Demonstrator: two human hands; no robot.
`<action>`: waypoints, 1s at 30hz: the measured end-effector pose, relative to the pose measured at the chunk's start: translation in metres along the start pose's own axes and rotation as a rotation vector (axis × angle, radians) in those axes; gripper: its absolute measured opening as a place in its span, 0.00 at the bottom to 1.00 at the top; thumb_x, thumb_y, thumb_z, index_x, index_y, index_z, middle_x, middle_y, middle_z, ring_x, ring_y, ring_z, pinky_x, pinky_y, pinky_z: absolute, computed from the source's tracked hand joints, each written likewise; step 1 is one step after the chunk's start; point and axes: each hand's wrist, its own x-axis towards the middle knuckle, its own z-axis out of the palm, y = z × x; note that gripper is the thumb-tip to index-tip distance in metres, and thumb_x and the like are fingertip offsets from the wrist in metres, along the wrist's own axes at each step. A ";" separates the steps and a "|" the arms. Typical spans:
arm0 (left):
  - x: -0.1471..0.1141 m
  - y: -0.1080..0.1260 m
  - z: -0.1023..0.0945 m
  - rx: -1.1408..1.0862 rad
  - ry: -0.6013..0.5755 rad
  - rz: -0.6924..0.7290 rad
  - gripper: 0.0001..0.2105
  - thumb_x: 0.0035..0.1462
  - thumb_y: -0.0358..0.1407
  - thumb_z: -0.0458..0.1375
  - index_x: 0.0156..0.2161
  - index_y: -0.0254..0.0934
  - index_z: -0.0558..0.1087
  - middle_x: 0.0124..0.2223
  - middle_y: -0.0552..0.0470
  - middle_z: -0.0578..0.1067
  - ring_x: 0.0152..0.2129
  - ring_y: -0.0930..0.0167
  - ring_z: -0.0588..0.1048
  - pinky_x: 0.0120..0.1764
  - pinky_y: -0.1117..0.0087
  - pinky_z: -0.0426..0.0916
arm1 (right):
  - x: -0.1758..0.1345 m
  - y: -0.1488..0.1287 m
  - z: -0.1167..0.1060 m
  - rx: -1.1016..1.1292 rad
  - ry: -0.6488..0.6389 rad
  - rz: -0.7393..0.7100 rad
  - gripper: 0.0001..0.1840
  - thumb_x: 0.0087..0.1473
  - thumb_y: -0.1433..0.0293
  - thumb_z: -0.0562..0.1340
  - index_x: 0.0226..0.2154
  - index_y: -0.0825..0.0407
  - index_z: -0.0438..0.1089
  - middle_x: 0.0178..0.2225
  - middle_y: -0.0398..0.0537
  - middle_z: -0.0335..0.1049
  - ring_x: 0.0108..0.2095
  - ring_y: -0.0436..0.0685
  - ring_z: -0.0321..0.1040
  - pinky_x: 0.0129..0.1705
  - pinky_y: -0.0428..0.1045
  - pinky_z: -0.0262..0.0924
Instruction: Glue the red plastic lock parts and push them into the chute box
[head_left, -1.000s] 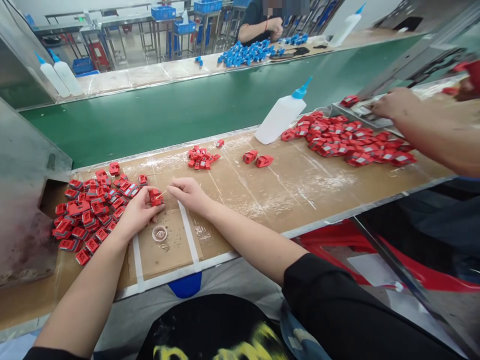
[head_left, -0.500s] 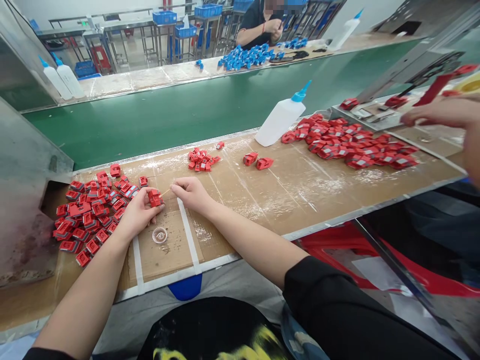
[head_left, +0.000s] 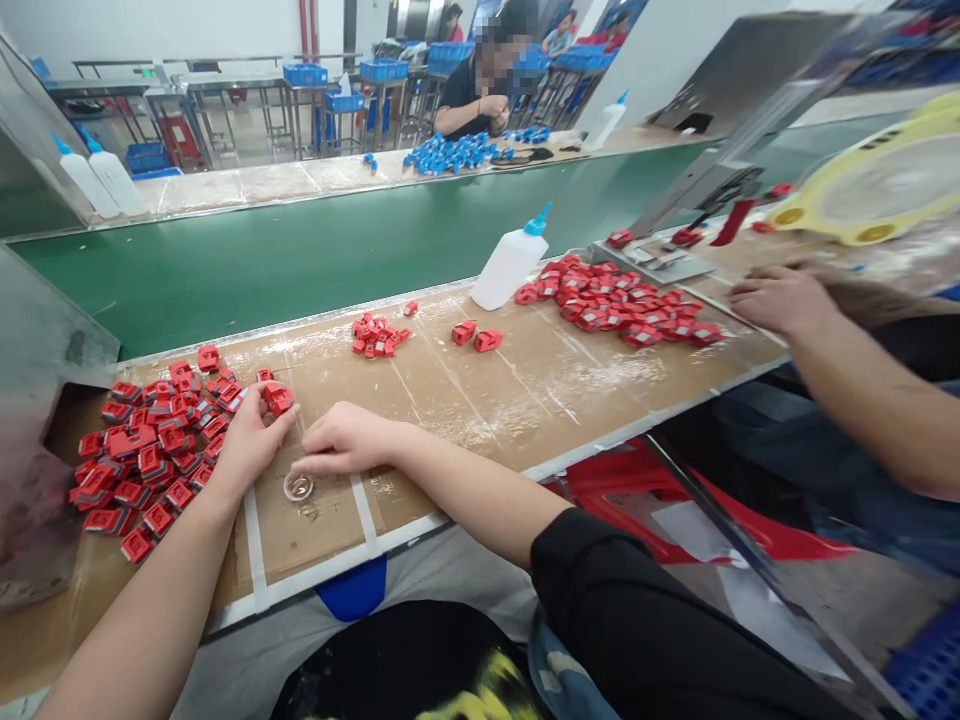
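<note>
My left hand (head_left: 257, 432) pinches a small red plastic piece (head_left: 278, 399) above the right edge of a pile of similar red and grey pieces (head_left: 154, 440). My right hand (head_left: 349, 438) is closed, fingertips pointing down just above a small clear round dish (head_left: 298, 487). The thin stick in its pinch, plain to see half a second ago, is now hard to make out. Beyond my hands lie a cluster of smaller red parts (head_left: 375, 337) and two red pieces, one left (head_left: 463, 332) and one right (head_left: 489, 341).
A white bottle with a blue nozzle (head_left: 506, 268) stands beside a large red pile (head_left: 622, 300). A co-worker's hand (head_left: 784, 297) rests near a metal fixture (head_left: 660, 262) at right. Across the green belt (head_left: 322, 250), another person sits behind blue parts (head_left: 450, 153).
My right hand has left the red piece and moved down to the small dish. My left hand still holds the piece. The co-worker's hand at right has lowered; the view has shifted right.
</note>
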 end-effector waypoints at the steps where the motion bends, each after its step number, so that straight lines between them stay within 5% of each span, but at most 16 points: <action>1: 0.000 0.000 0.000 -0.001 -0.010 -0.004 0.25 0.54 0.44 0.69 0.53 0.37 0.69 0.44 0.47 0.79 0.40 0.65 0.79 0.43 0.66 0.73 | -0.001 0.006 -0.006 -0.075 0.060 0.084 0.27 0.70 0.53 0.56 0.24 0.52 0.64 0.26 0.42 0.65 0.29 0.50 0.60 0.33 0.47 0.48; 4: 0.001 -0.002 -0.001 0.012 -0.040 -0.030 0.26 0.55 0.47 0.68 0.55 0.39 0.68 0.48 0.46 0.79 0.46 0.62 0.79 0.50 0.61 0.71 | -0.006 0.034 -0.032 -0.394 0.305 0.453 0.18 0.71 0.59 0.55 0.37 0.52 0.74 0.39 0.49 0.71 0.38 0.53 0.66 0.38 0.47 0.53; 7: 0.003 -0.005 -0.001 -0.008 -0.044 -0.032 0.27 0.55 0.49 0.68 0.55 0.40 0.68 0.49 0.45 0.79 0.48 0.60 0.78 0.52 0.59 0.71 | -0.013 0.065 -0.056 -0.640 0.261 0.655 0.11 0.69 0.68 0.58 0.46 0.53 0.76 0.49 0.55 0.68 0.45 0.57 0.66 0.45 0.49 0.56; 15: 0.003 -0.008 0.000 -0.109 -0.083 -0.005 0.30 0.54 0.49 0.68 0.57 0.39 0.68 0.48 0.44 0.79 0.41 0.64 0.80 0.43 0.65 0.73 | -0.011 0.093 -0.064 -0.688 0.131 0.603 0.08 0.65 0.68 0.64 0.42 0.54 0.77 0.47 0.55 0.68 0.46 0.59 0.66 0.49 0.50 0.57; 19: 0.001 -0.009 0.001 -0.124 -0.090 -0.003 0.28 0.55 0.47 0.68 0.56 0.39 0.68 0.48 0.45 0.79 0.43 0.64 0.79 0.47 0.65 0.72 | -0.019 0.084 -0.055 -0.718 0.262 0.691 0.17 0.72 0.64 0.53 0.46 0.55 0.75 0.48 0.57 0.69 0.47 0.59 0.66 0.47 0.50 0.58; 23: 0.000 -0.013 0.004 -0.121 -0.127 0.002 0.25 0.56 0.47 0.68 0.55 0.40 0.68 0.45 0.48 0.79 0.39 0.66 0.79 0.43 0.67 0.72 | -0.024 0.087 -0.046 -0.718 0.344 0.787 0.19 0.71 0.60 0.57 0.38 0.54 0.77 0.44 0.56 0.70 0.45 0.60 0.67 0.43 0.50 0.58; 30: -0.001 -0.012 0.006 -0.176 -0.133 -0.015 0.27 0.52 0.45 0.70 0.54 0.40 0.69 0.44 0.49 0.79 0.38 0.66 0.79 0.40 0.67 0.73 | -0.014 0.091 -0.034 -0.592 0.280 0.417 0.14 0.68 0.62 0.62 0.38 0.52 0.81 0.42 0.52 0.76 0.45 0.58 0.66 0.52 0.53 0.57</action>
